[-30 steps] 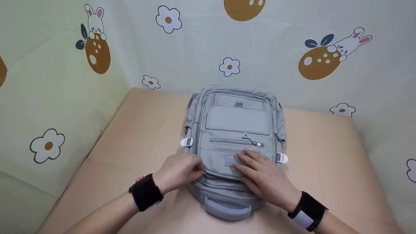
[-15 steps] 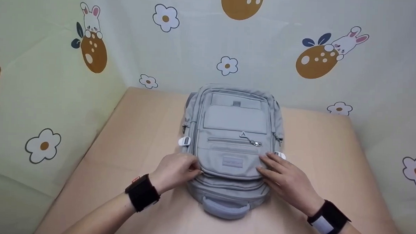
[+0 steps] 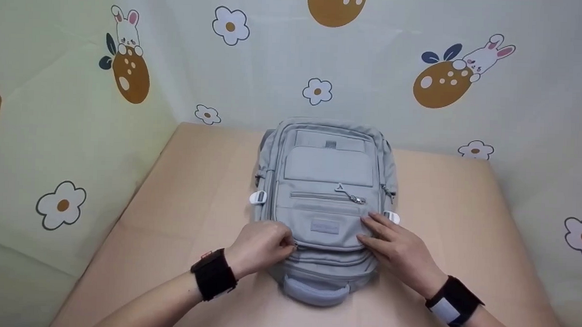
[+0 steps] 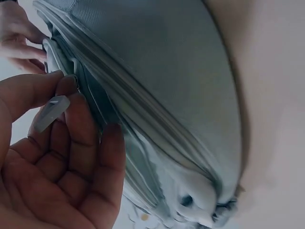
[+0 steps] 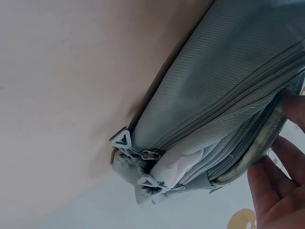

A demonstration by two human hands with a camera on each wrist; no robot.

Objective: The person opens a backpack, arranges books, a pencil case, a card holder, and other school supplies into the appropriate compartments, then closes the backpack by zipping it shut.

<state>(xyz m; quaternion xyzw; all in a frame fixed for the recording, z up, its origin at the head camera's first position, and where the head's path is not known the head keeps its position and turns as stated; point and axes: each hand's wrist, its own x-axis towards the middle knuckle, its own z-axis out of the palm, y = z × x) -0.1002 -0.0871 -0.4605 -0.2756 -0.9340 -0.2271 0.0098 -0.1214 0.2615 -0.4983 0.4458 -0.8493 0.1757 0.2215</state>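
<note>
A grey backpack (image 3: 329, 165) lies front side up, its carry handle (image 3: 315, 291) nearest me. My left hand (image 3: 265, 245) pinches a zipper pull (image 4: 51, 113) between thumb and forefinger, at the near left corner of the front pocket. The pull's pale tab shows against the curled fingers in the left wrist view. My right hand (image 3: 404, 252) holds the pocket's near right edge, with fingers on the front panel and thumb at the zipper seam (image 5: 257, 129). Part of the pocket's opening gapes beside both hands. A fabric label (image 3: 324, 226) sits on the panel between them.
The backpack rests on a tan tabletop (image 3: 198, 179). A pale curtain (image 3: 265, 70) printed with rabbits and flowers stands behind and at the left. White strap buckles (image 3: 258, 197) flank the bag, and a small front zipper (image 3: 328, 197) has a triangular pull.
My right hand has shifted from over the label to the pocket's right edge, uncovering the label. My left hand has moved a little right along the pocket's near edge with the zipper pull.
</note>
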